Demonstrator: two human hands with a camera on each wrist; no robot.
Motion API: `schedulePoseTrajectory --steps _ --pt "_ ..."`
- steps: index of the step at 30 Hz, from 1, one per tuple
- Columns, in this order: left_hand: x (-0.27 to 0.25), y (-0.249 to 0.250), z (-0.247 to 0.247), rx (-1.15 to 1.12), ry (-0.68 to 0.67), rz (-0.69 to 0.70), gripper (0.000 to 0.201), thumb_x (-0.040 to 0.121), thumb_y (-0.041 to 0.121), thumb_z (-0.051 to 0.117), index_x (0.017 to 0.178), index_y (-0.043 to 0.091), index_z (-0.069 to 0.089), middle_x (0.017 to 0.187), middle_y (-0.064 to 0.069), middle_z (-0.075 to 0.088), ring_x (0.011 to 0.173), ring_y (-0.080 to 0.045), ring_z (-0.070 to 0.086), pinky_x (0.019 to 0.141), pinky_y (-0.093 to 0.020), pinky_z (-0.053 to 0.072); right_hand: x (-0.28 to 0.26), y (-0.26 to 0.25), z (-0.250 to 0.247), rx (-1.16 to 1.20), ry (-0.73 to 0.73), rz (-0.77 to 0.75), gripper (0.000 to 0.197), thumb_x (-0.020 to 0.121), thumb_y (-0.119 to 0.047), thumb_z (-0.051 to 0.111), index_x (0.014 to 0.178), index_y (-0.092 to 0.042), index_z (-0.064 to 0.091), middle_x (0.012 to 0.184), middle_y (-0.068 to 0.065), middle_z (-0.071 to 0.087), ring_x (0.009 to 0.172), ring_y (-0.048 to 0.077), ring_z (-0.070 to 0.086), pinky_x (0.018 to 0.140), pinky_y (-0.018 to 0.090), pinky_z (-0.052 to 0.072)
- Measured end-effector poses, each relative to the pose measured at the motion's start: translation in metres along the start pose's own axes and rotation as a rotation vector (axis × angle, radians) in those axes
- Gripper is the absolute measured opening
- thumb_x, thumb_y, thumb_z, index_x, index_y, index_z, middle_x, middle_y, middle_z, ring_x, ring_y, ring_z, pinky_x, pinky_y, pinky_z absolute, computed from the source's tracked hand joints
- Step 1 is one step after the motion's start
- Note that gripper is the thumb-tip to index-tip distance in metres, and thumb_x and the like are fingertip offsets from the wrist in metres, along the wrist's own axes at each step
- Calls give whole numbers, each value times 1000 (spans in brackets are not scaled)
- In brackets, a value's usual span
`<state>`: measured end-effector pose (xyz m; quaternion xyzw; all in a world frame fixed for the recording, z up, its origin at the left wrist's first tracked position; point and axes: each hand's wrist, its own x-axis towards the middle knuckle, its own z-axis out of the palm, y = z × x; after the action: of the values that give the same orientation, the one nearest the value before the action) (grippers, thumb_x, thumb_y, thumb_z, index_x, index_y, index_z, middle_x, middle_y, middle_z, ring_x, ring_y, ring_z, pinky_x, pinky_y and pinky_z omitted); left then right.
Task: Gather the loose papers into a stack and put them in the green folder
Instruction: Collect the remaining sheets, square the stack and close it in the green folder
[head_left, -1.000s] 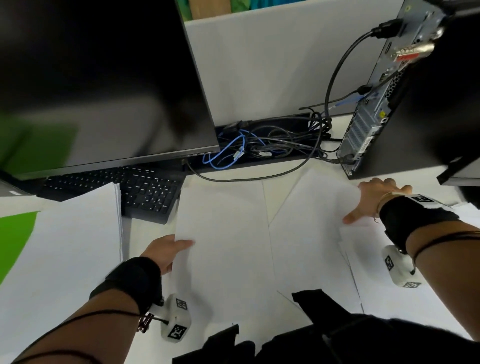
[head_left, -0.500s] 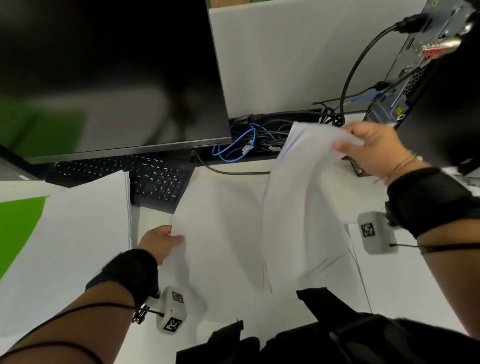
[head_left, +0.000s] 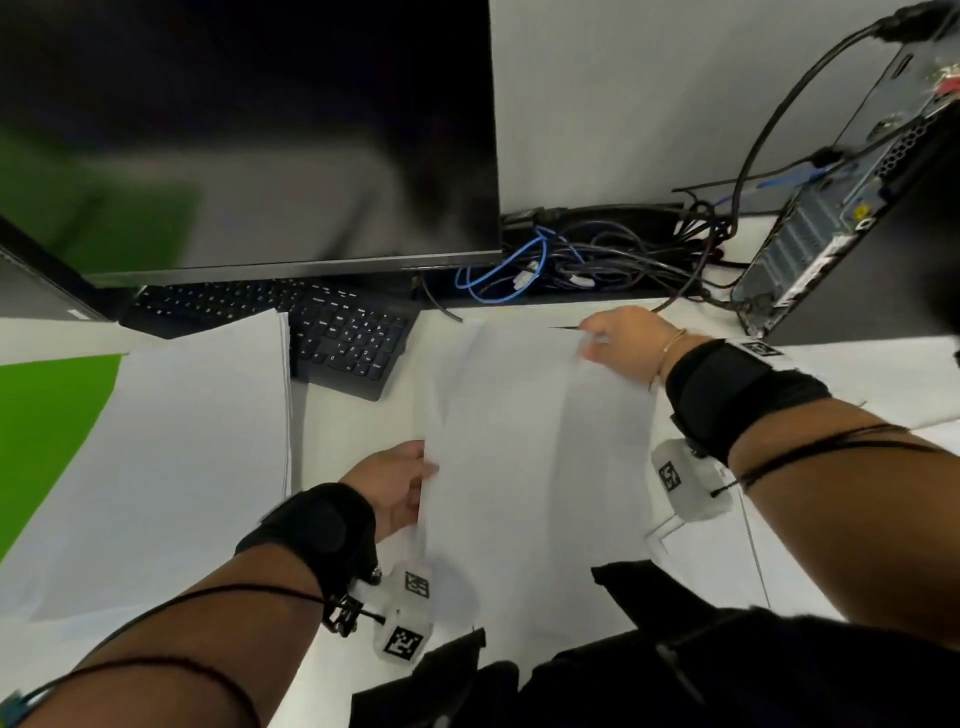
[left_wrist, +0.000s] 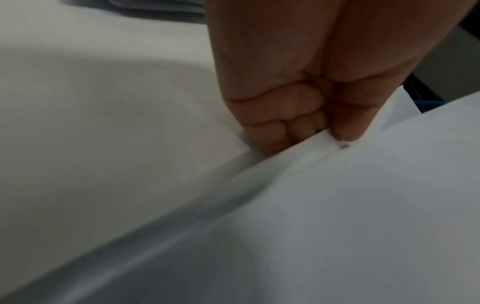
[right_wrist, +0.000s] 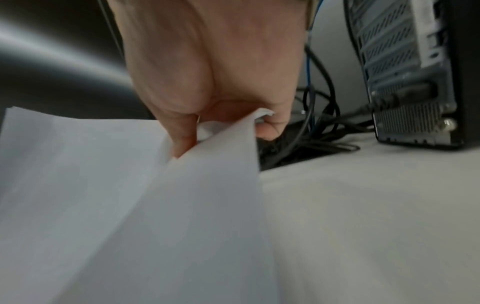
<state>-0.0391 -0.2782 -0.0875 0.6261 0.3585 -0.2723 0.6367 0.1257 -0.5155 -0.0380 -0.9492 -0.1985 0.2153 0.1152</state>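
At the middle of the white desk (head_left: 358, 431), a white sheet (head_left: 524, 431) is held between both hands. The left hand (head_left: 389, 488) grips its left edge at about 8 o'clock from the sheet's centre, and the right hand (head_left: 621, 343) grips its far right corner at about 1 o'clock. From the head view, the fingers of both hands are mostly hidden behind the paper. The left wrist view fills that in: the thumb (left_wrist: 348, 115) presses on top of the paper edge (left_wrist: 337, 205) and the curled fingers (left_wrist: 272, 131) close beneath it, a pinch, with what looks like a second sheet edge just under the first. The right wrist view shows the right hand (right_wrist: 213, 86) pinching the crumpled corner of the paper (right_wrist: 155, 195), thumb on one side and fingers on the other, the sheet sagging away from it above the desk.

Only the head view shows the rest. A stack of papers (head_left: 171, 457) lies at 9 o'clock from the held sheet, and the green folder (head_left: 47, 441) lies farther out in the same direction, partly covered by that stack. More loose sheets (head_left: 727, 561) lie at 4 o'clock. A black keyboard (head_left: 332, 332) sits at 11 o'clock under a dark monitor (head_left: 249, 130), a tangle of cables (head_left: 571, 260) at 12 o'clock, and a computer tower (head_left: 857, 218) at 2 o'clock, which the right wrist view also catches.
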Motion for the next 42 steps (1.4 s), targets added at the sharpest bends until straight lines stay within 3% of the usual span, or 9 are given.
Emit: schedulePoseTrajectory --steps 5,9,16,20,24,27,32,36,42 --pt "0 -2 5 53 38 59 14 94 20 53 104 15 62 102 -4 67 91 -22 61 74 -25 52 9 3 41 18 -10 95 42 96 -34 41 136 -23 44 140 5 49 129 27 43 108 41 34" --pt "9 -9 5 315 117 175 17 87 15 62 104 19 60 112 -7 68 104 -27 62 99 -42 47 -9 18 28 64 133 95 56 84 -39 61 136 -35 40 136 -5 48 126 25 41 104 45 35" --pt "13 -15 8 308 166 219 26 87 12 61 113 14 61 113 -7 67 105 -28 61 99 -40 46 -94 104 3 -406 -363 342 91 56 -52 80 134 -43 34 138 -14 39 125 19 38 97 40 37" --pt "16 -13 13 314 198 227 29 86 10 61 115 10 61 112 -9 66 105 -29 61 99 -40 46 -119 124 25 -515 -333 383 118 39 -61 79 137 -54 13 139 -15 32 126 21 35 96 43 34" --pt "20 -12 19 298 234 234 24 85 13 63 110 11 63 111 -10 67 103 -30 61 98 -42 47 -113 124 27 -540 -319 330 108 34 -65 77 128 -50 27 118 -13 52 109 19 43 90 39 35" --pt "23 -12 28 262 238 241 17 87 15 62 104 16 61 109 -7 66 102 -28 60 96 -39 46 -108 127 27 -500 -325 351 100 27 -71 72 118 -51 35 98 -3 48 97 25 44 90 40 39" --pt "26 -11 34 257 238 260 24 88 15 61 112 12 61 111 -7 64 101 -27 58 93 -33 44 -111 129 27 -605 -337 236 80 48 -70 69 120 -44 46 114 -14 50 112 18 40 90 35 33" --pt "25 -13 33 272 237 252 25 88 17 61 113 13 60 114 -7 65 106 -29 59 99 -40 45 -112 134 31 -446 -316 234 66 67 -54 71 125 -32 49 125 -7 52 119 19 45 95 32 37" --pt "25 -8 31 285 188 227 32 89 16 60 120 11 58 117 -7 62 103 -27 57 96 -35 44 -104 119 8 -15 145 252 48 85 -26 67 128 -10 55 129 14 58 117 31 53 99 33 38"
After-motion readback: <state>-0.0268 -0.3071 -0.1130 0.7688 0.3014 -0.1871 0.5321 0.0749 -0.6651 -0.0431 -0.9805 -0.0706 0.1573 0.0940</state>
